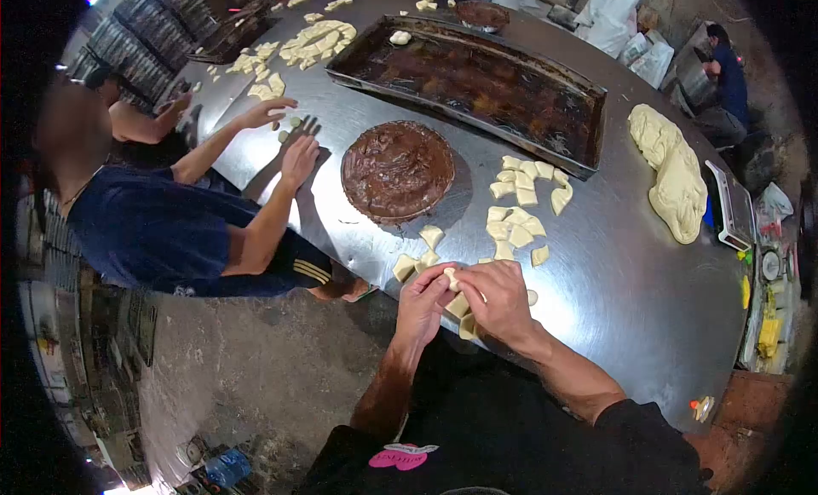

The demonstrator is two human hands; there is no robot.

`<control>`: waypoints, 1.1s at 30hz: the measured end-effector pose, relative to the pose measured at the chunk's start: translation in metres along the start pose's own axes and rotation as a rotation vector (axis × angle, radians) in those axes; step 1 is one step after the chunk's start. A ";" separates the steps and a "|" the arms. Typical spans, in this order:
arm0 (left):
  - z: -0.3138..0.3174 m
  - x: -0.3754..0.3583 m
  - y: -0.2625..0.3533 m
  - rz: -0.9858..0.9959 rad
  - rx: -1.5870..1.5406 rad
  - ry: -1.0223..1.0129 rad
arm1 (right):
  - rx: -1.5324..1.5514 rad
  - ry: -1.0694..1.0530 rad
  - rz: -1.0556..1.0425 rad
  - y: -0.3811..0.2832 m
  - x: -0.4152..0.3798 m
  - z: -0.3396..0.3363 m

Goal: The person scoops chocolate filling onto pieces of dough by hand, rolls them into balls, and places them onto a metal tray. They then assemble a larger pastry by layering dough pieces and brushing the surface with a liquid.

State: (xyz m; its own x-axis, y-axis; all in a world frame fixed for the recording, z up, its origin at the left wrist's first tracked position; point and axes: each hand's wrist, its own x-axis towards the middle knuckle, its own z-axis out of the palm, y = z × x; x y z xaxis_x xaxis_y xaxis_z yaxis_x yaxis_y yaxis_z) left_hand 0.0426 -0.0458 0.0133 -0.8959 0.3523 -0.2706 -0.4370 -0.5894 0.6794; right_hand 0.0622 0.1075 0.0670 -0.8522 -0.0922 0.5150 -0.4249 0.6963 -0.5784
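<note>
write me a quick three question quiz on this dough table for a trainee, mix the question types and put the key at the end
1. True or false: the big dough lies between the tray and the scale.

2. Multiple choice: what do the wearer's left hand and right hand hold together?
A) the scale
B) a small dough piece
C) the tray

3. Fill in the blank: seen from above, the brown paste has a ____ outline, unlike the four-sided tray.

Key: 1 true; 2 B; 3 round
</note>
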 end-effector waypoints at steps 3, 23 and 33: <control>-0.012 0.010 0.012 -0.066 -0.031 -0.050 | 0.052 -0.155 0.044 0.004 0.015 0.006; 0.066 -0.018 -0.116 -0.373 0.604 -0.299 | -0.513 0.165 0.343 0.088 -0.179 -0.101; 0.049 -0.052 -0.141 -0.403 0.792 -0.229 | -0.351 0.171 0.546 0.093 -0.220 -0.105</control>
State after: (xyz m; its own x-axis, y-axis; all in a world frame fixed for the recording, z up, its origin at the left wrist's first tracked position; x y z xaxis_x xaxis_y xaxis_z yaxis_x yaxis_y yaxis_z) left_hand 0.1552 0.0544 -0.0353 -0.6126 0.6087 -0.5042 -0.4550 0.2501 0.8547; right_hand 0.2420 0.2674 -0.0336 -0.8439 0.4330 0.3169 0.2023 0.8037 -0.5596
